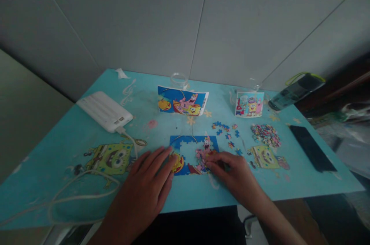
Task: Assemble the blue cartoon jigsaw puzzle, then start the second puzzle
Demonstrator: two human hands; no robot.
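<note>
We're laying our left hand [153, 175], fingers loosely extended, on the left edge of the part-built puzzle [186, 139], and our right hand [231, 168] is bunching its fingertips over the right side; can't tell if we're pinching a piece. The puzzle's lying between both hands, long axis running left-right. Loose pieces [228, 136] are sitting just beyond, nearer our right hand.

Dim grey wall [144, 25], apparently panelled, behind a turquoise table [300, 185]
</note>
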